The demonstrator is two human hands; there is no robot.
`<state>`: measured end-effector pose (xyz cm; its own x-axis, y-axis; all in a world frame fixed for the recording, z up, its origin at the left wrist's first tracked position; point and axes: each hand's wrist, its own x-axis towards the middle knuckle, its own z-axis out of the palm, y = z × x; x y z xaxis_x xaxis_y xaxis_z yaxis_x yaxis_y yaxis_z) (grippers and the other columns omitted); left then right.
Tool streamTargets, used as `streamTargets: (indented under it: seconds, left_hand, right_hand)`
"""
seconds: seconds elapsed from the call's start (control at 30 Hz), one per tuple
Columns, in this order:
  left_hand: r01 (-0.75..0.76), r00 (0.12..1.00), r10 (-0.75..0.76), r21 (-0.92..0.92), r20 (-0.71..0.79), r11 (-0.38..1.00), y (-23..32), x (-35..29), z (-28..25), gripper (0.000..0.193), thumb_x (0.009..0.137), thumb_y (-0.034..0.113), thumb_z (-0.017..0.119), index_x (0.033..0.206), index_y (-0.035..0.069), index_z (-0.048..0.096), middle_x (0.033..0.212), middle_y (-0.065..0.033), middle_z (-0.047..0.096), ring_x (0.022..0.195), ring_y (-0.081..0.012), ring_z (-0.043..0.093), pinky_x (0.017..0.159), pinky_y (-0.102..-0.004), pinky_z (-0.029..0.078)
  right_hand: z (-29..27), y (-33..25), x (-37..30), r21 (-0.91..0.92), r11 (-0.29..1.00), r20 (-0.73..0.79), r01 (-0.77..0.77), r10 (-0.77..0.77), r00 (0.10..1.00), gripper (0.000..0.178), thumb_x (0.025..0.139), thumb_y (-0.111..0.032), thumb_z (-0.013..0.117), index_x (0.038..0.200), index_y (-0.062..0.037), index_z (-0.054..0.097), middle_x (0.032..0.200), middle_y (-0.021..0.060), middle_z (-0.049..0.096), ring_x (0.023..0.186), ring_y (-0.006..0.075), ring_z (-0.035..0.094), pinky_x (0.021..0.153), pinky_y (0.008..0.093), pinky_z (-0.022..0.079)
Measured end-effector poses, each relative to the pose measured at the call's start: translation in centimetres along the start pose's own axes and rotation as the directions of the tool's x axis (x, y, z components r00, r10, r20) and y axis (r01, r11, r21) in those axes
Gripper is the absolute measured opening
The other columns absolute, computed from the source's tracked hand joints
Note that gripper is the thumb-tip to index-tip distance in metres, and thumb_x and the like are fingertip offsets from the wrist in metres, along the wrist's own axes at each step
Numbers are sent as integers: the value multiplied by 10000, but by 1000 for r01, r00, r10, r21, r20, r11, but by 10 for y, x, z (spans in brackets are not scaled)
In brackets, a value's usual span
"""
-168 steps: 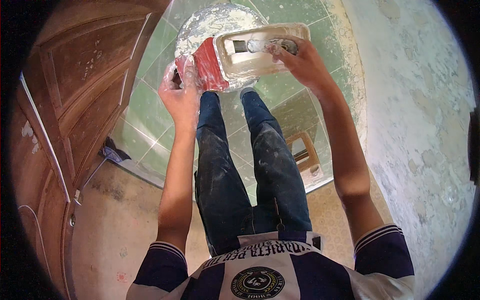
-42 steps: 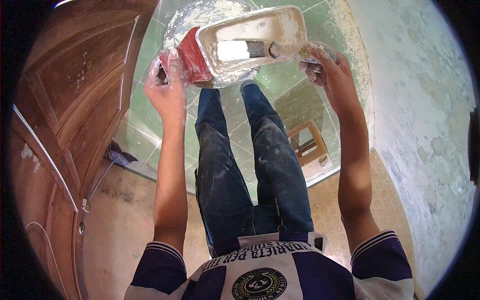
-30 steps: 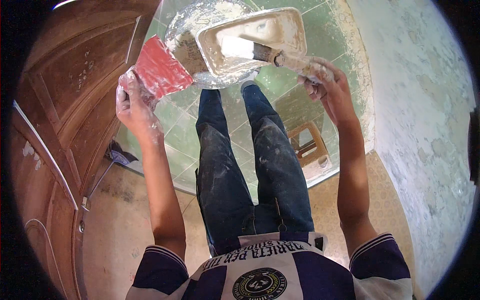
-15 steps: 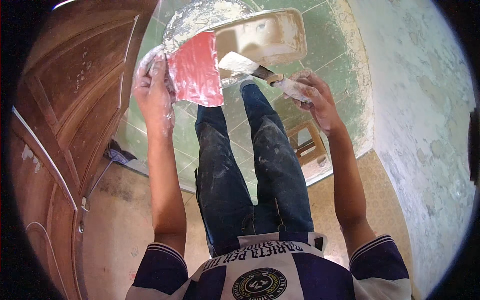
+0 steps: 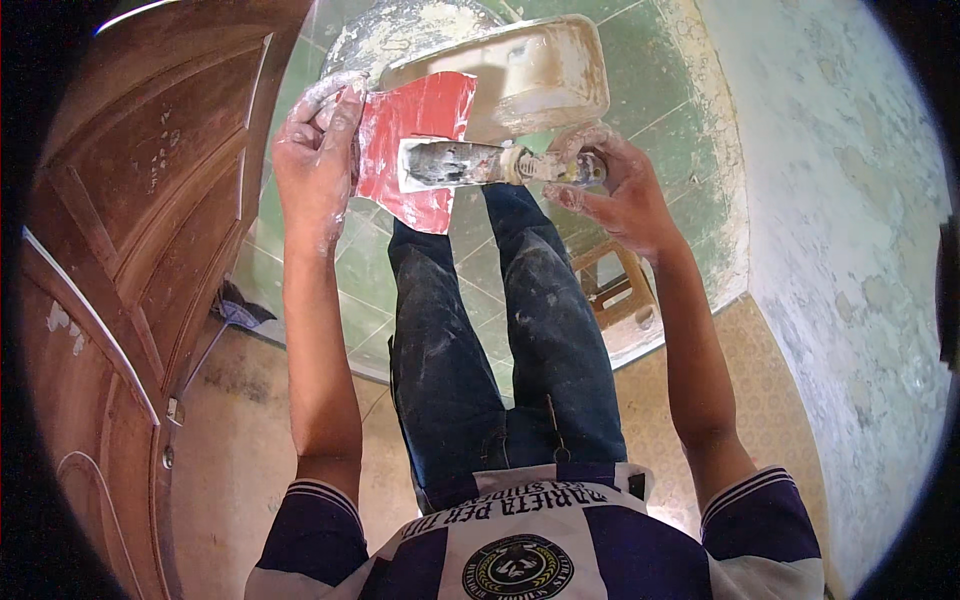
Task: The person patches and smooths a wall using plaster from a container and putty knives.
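My left hand, dusted white, is closed on one edge of a red flexible spreader smeared with white paste. From the right, my right hand grips the handle of a putty knife between thumb and fingers. The knife's metal blade lies across the face of the red spreader, its tip near the spreader's middle. Just beyond them sits a beige rectangular tub with white residue inside. Paste coats the fingers of both hands.
Behind the tub is a round, white-crusted basin or lid. A brown plastic stool stands by my right leg on green tiles. At left is a wooden door; a patchy pale wall rises at right.
The putty knife has swung left onto the red spreader, and the white paste that was heaped on its blade no longer shows there. The spreader has bent and tilted.
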<state>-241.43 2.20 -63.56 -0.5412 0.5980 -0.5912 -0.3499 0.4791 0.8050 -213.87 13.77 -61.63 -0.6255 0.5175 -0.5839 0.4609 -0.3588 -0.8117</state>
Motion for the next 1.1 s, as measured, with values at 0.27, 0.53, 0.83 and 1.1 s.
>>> streamTargets:
  seconds: [0.27,0.53,0.83,1.1]
  left_hand:
    - [-227,970,227,13,-87,974,6,5,-4,230,934,78,629,1123,-53,636,949,-42,674,803,-40,574,687,-175,454]
    - [-182,982,181,-23,-53,983,0,1,-7,235,931,90,638,1123,-45,642,923,-28,675,760,-30,562,664,-164,436]
    - [-183,981,177,-81,-82,980,2,7,-23,272,932,114,646,1133,-68,624,952,-61,683,786,-45,589,682,-168,454]
    - [-84,996,87,-166,15,983,-3,-5,0,279,922,92,653,1147,-67,610,1033,-98,681,887,-78,609,765,-199,482]
  right_hand:
    - [-15,-7,-6,-90,995,15,-40,42,999,385,761,-145,810,1075,-49,609,1037,62,646,950,148,603,867,303,490]
    - [7,-22,-4,-51,998,41,33,-31,999,349,762,-133,805,1028,-51,594,1005,40,622,959,140,594,873,304,486]
    - [-21,6,-6,-166,986,-50,34,-43,998,320,744,-76,776,995,-69,577,994,27,583,948,135,556,878,292,460]
    - [17,-16,6,-8,989,6,145,-145,989,323,739,-103,759,999,-53,573,988,32,570,963,131,544,874,289,451]
